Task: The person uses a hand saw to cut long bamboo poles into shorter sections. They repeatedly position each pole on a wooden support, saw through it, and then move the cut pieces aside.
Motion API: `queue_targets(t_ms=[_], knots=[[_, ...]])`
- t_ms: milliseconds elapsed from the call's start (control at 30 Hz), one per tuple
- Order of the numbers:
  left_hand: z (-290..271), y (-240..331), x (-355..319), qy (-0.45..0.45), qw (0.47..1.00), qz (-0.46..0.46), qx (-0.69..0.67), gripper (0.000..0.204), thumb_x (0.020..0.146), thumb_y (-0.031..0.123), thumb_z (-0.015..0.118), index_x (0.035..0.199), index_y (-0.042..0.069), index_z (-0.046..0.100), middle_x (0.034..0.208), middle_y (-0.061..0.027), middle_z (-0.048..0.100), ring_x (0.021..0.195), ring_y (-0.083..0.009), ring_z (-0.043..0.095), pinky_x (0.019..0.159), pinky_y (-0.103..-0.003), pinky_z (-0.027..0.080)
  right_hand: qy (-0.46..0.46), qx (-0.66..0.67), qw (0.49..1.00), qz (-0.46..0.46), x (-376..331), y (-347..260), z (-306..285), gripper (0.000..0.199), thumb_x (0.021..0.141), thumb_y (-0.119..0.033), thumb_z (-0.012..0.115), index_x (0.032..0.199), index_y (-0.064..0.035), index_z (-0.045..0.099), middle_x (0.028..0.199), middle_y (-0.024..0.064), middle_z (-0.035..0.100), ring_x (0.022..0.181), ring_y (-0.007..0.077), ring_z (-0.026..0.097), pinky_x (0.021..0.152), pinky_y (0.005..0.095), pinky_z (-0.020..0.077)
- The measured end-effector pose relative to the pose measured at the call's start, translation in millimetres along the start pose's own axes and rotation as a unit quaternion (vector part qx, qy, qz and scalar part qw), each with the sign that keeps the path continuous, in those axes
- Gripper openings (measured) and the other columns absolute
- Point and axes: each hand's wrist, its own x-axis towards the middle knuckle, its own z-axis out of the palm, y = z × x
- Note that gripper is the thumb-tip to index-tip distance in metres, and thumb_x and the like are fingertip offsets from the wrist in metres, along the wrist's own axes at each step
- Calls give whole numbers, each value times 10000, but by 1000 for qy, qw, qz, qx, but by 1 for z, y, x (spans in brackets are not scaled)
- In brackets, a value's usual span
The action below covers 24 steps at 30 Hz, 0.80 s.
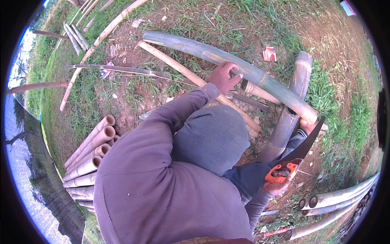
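Note:
My left hand reaches forward in a purple sleeve and grips a long green bamboo pole that lies slanted across the ground. Low on the right, my right hand is closed on the orange handle of a hand saw. Its dark blade points up toward the lower end of the green pole, near a thicker grey bamboo pole lying underneath. My bent knee in grey cloth fills the middle and hides the ground below it.
A stack of several cut bamboo tubes lies at the left. More bamboo poles lie at the lower right. A thin tan pole, split strips and a red wrapper lie on grass and bare soil.

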Motion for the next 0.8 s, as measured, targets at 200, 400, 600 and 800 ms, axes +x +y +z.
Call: queue_targets(t_ms=[200,400,600,800], knots=[[-10,16,57,-164,913,158,340,826,779,397,895,1487,178,529,1491,-103,556,1455,-354,478,1218,-573,320,-142,-141,970,-135,-15,-24,24,404,1027,-397,652,1029,6,687,770,41,615,708,153,614,697,302,515],[3,28,63,-206,874,168,407,850,717,302,957,1457,221,547,1357,-99,588,1344,-361,535,1133,-547,376,-99,-221,958,-156,-37,-46,48,428,1080,-416,625,1014,3,686,834,52,649,724,136,607,684,301,510],[26,41,60,-204,860,172,435,879,688,280,975,1452,216,546,1365,-115,549,1369,-342,491,1148,-543,361,-125,-213,953,-174,-32,-40,42,408,1085,-411,636,1005,-14,693,789,27,649,710,108,593,636,275,467],[21,79,80,-298,819,220,438,815,816,518,862,1478,164,545,1453,-137,549,1425,-363,476,1235,-570,302,-141,-229,954,-136,-20,-33,28,418,1072,-417,656,1020,-4,688,739,47,661,647,130,633,625,285,500]])
